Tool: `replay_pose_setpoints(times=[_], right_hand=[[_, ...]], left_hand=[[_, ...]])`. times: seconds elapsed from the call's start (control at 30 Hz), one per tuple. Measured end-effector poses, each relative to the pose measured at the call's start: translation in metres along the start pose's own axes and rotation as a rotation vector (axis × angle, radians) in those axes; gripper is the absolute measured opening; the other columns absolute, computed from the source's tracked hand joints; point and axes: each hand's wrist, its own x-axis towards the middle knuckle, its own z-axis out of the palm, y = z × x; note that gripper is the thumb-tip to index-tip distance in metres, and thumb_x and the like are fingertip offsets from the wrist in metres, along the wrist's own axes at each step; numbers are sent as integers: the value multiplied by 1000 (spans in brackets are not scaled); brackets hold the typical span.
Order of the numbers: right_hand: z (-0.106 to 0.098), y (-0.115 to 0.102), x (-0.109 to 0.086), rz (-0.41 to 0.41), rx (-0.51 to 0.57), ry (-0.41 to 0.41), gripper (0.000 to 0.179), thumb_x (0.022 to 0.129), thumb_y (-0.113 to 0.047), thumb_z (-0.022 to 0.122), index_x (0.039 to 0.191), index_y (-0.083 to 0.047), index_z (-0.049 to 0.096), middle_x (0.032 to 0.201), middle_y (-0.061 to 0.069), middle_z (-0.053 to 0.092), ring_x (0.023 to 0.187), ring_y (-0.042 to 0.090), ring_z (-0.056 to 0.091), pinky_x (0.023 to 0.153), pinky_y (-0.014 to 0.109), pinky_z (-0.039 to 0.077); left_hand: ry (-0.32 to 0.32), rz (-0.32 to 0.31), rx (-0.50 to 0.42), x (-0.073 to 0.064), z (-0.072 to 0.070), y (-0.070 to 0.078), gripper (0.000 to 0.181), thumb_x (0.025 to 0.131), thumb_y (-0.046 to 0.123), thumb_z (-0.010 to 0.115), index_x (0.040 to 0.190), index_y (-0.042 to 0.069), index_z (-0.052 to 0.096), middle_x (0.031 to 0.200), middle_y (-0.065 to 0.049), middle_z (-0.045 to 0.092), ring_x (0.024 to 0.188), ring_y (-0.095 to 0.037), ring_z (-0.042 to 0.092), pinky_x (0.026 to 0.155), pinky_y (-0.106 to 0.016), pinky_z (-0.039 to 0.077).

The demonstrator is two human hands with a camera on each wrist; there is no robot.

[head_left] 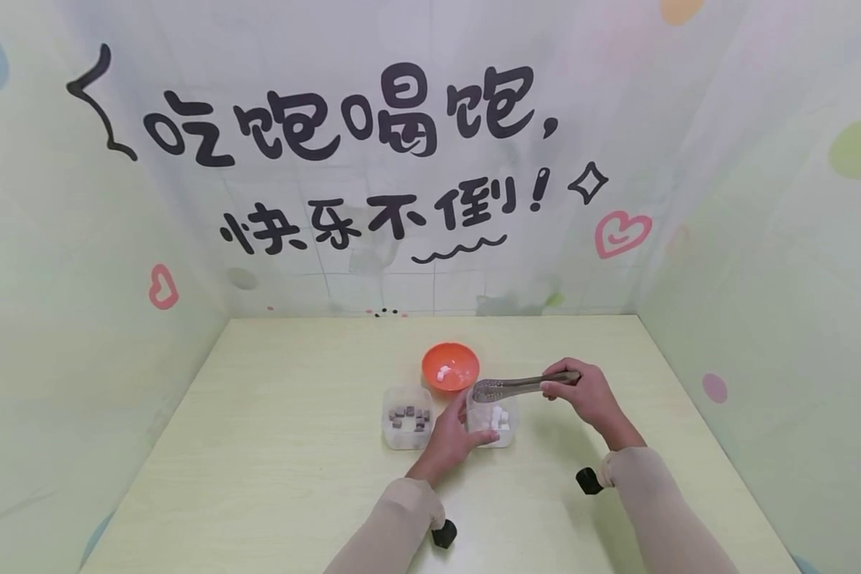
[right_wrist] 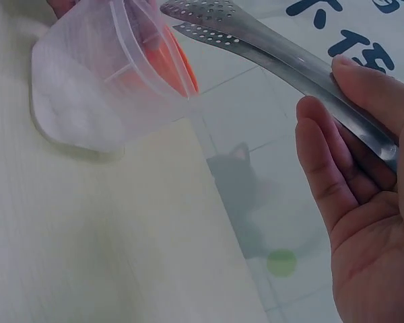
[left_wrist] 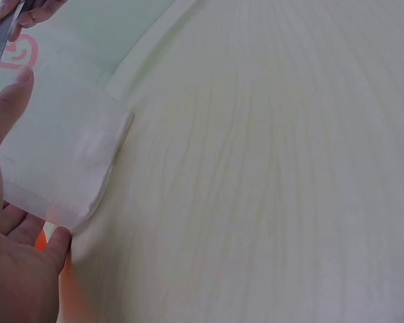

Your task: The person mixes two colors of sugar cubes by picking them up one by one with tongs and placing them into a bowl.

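In the head view my left hand [head_left: 450, 437] grips a clear plastic container [head_left: 511, 434] with white cubes [head_left: 500, 418] inside, thumb on the near side. The left wrist view shows fingers and thumb on opposite sides of the container [left_wrist: 67, 148]. My right hand [head_left: 581, 391] holds metal tongs [head_left: 513, 387] by the handle end. Their perforated tips hover above the container's rim, close together, and I see no cube between them in the right wrist view. Right behind the container stands an orange bowl [head_left: 466, 378] with a few white pieces [head_left: 443, 372].
A second clear container [head_left: 386, 434] with several dark brown cubes [head_left: 410, 412] stands left of my left hand. All stand on a pale wood-grain table [head_left: 273, 446]. Printed curtains [head_left: 430, 295] enclose its back and sides.
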Motion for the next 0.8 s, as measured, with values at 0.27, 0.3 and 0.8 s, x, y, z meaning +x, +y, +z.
replay_pose_setpoints(times=[0.27, 0.3, 0.8], right_hand=[[6, 2, 5, -34, 82, 119, 22, 85, -7, 75, 100, 6, 65, 78, 13, 70, 69, 20, 68, 71, 34, 58], [8, 2, 6, -38, 92, 132, 22, 85, -7, 75, 100, 7, 65, 79, 13, 70, 69, 20, 69, 71, 34, 59], [33, 2, 22, -32, 183, 248, 24, 85, -6, 76, 100, 8, 65, 80, 12, 71, 69, 15, 69, 69, 28, 59]], left_hand=[[6, -25, 9, -1, 1, -1, 96, 71, 31, 87, 151, 19, 35, 152, -7, 39, 133, -35, 42, 107, -46, 40], [8, -25, 12, -1, 1, -1, 96, 71, 32, 87, 151, 19, 35, 151, -7, 40, 132, -35, 43, 106, -47, 40], [-5, -15, 1, -2, 0, 0, 94, 74, 31, 85, 152, 16, 34, 153, -3, 37, 136, -34, 39, 108, -48, 38]])
